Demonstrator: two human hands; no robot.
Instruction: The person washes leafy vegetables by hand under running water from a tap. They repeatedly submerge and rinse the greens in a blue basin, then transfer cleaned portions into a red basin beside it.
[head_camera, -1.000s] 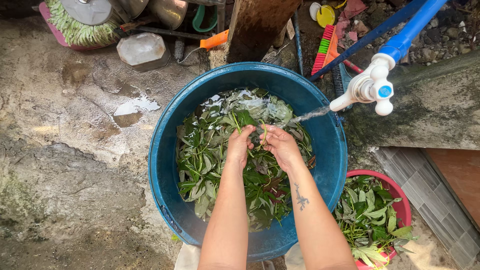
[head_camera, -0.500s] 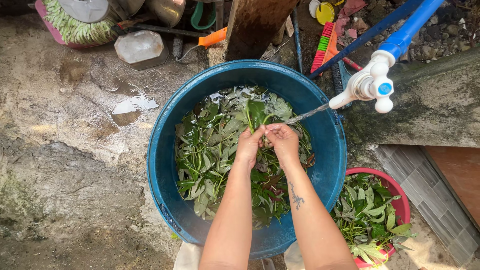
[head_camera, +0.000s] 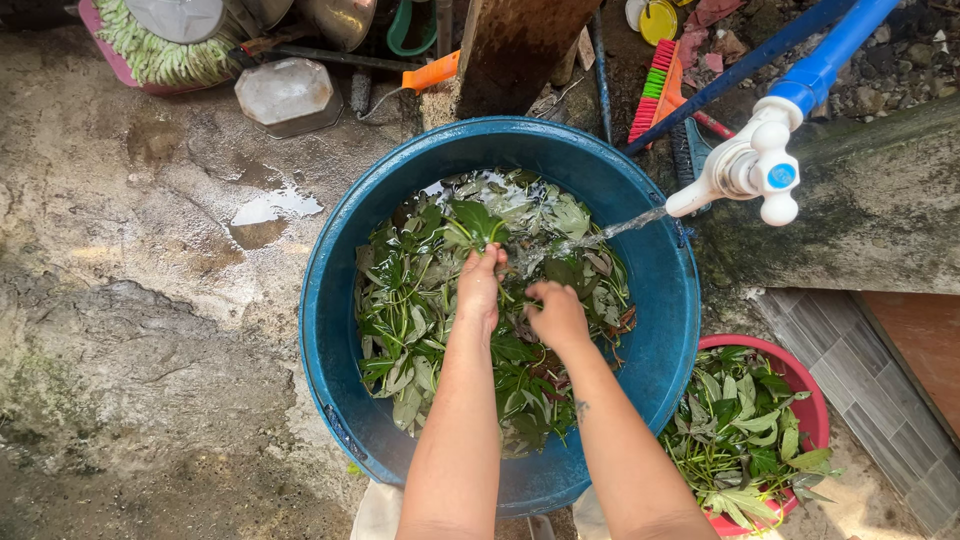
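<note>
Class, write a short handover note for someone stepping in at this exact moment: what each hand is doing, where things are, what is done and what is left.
Left hand: grips a sprig of green leaves, lifted under the stream.
Right hand: fingers curled, down among the wet leaves; what it holds is unclear.
Blue tub: holds water and floating leaves.
White tap: running into the tub.
Red basin, right of the tub: another batch of leaves.
Done: tub batch soaked.
Left: probably finish rinsing, shut the tap, deal with the red basin's leaves.
</note>
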